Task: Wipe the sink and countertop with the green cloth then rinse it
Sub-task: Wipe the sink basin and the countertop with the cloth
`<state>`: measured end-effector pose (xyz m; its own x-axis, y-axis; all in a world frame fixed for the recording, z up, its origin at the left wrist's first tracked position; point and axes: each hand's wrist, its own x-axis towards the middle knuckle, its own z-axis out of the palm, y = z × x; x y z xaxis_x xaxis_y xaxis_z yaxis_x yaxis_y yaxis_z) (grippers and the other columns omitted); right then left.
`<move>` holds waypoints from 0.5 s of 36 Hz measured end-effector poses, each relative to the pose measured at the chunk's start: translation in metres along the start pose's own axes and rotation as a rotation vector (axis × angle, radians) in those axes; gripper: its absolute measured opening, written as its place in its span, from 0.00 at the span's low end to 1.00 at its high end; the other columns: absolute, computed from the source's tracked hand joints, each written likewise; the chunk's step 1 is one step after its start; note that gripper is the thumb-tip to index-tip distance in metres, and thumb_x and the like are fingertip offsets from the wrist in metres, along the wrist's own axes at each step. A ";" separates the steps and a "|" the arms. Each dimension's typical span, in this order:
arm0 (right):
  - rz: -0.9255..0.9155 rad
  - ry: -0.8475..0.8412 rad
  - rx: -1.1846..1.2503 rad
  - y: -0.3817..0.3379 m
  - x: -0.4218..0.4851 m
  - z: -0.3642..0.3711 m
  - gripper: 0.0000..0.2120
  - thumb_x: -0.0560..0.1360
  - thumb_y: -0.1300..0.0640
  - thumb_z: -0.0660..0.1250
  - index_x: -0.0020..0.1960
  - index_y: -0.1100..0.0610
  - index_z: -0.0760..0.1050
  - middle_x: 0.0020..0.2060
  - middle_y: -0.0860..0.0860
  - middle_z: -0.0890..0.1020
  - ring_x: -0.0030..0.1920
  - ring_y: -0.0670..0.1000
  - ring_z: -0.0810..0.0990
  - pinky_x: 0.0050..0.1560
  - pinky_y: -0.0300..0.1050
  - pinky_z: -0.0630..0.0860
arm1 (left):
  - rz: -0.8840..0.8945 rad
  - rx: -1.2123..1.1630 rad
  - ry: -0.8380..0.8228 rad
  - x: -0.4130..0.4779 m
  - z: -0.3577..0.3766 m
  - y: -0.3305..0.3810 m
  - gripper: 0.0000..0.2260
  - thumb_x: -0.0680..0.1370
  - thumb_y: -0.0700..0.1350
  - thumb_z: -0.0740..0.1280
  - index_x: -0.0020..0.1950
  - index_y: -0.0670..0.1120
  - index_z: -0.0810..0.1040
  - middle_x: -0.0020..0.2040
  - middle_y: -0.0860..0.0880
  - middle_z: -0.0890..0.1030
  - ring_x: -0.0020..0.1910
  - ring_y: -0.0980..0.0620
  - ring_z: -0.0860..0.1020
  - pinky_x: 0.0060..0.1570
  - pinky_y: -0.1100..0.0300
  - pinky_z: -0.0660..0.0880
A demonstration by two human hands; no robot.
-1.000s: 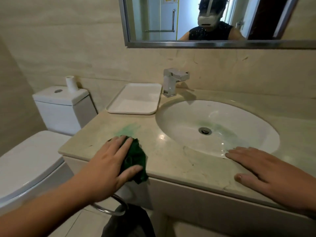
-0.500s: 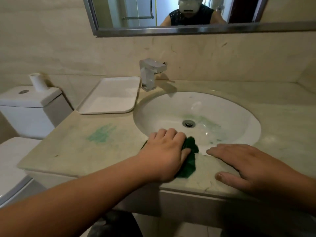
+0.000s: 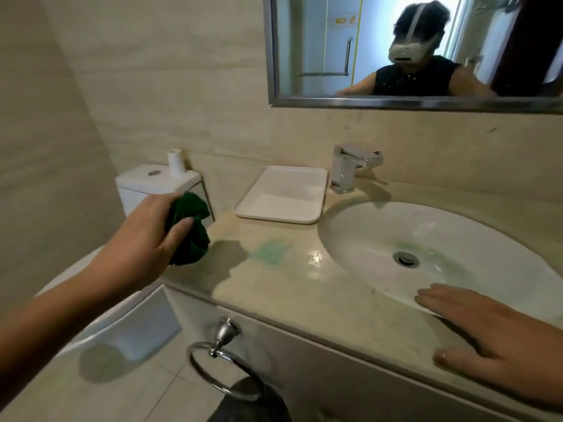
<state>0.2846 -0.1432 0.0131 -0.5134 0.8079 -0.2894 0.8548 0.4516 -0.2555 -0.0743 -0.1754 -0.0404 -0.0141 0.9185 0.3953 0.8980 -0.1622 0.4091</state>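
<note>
My left hand (image 3: 143,239) grips the bunched dark green cloth (image 3: 190,228) in the air, just off the left end of the beige countertop (image 3: 283,287). A pale green smear (image 3: 271,251) marks the countertop left of the white oval sink (image 3: 365,236). Green streaks also lie around the sink's drain (image 3: 405,257). My right hand (image 3: 487,339) rests flat, fingers spread, on the countertop's front edge, fingertips touching the sink's rim. The chrome faucet (image 3: 350,166) stands behind the sink, with no water running.
A white tray (image 3: 280,194) sits on the countertop left of the faucet. A toilet (image 3: 122,318) with a paper roll (image 3: 176,162) on its tank is at the left. A chrome towel ring (image 3: 219,367) with a dark towel hangs below the counter. A mirror (image 3: 411,47) hangs above.
My left hand has lifted the cloth from the sink's front rim and swung it left, off the counter's end. My right hand stays flat on the counter. The view has shifted left.
</note>
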 end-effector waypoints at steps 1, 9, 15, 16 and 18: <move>0.083 0.084 0.079 0.022 -0.039 0.071 0.42 0.62 0.11 0.40 0.72 0.21 0.31 0.76 0.25 0.38 0.79 0.33 0.40 0.79 0.36 0.46 | -0.034 0.023 -0.079 -0.006 0.004 -0.015 0.18 0.83 0.59 0.61 0.73 0.60 0.70 0.68 0.49 0.76 0.63 0.51 0.76 0.64 0.49 0.75; 0.171 -0.049 -0.123 0.113 -0.070 0.117 0.48 0.60 0.10 0.41 0.72 0.24 0.24 0.77 0.27 0.45 0.78 0.35 0.53 0.80 0.42 0.56 | 0.099 0.272 -0.546 -0.024 0.060 -0.063 0.37 0.75 0.75 0.35 0.84 0.65 0.40 0.84 0.58 0.35 0.82 0.56 0.32 0.80 0.57 0.35; 0.210 0.014 -0.102 0.120 -0.065 0.124 0.49 0.61 0.11 0.46 0.73 0.24 0.27 0.75 0.22 0.47 0.77 0.33 0.54 0.80 0.44 0.57 | 0.169 0.226 -0.668 0.000 0.078 -0.035 0.40 0.69 0.81 0.30 0.80 0.69 0.33 0.84 0.60 0.32 0.81 0.59 0.28 0.82 0.54 0.35; 0.205 0.043 -0.086 0.123 -0.065 0.127 0.48 0.62 0.12 0.49 0.74 0.23 0.29 0.74 0.21 0.50 0.77 0.33 0.56 0.79 0.45 0.59 | 0.183 0.224 -0.675 0.004 0.084 -0.024 0.41 0.69 0.81 0.30 0.81 0.68 0.32 0.84 0.60 0.31 0.81 0.59 0.28 0.82 0.53 0.35; 0.188 0.057 -0.083 0.131 -0.066 0.129 0.48 0.63 0.13 0.52 0.75 0.23 0.32 0.75 0.22 0.52 0.77 0.34 0.57 0.79 0.46 0.62 | 0.226 0.224 -0.690 0.014 0.098 0.004 0.40 0.72 0.78 0.33 0.82 0.65 0.33 0.84 0.59 0.31 0.81 0.57 0.28 0.81 0.54 0.34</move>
<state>0.4206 -0.1860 -0.1204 -0.3409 0.8999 -0.2720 0.9398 0.3184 -0.1245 -0.0283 -0.1283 -0.1141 0.3932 0.9008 -0.1843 0.9151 -0.3640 0.1734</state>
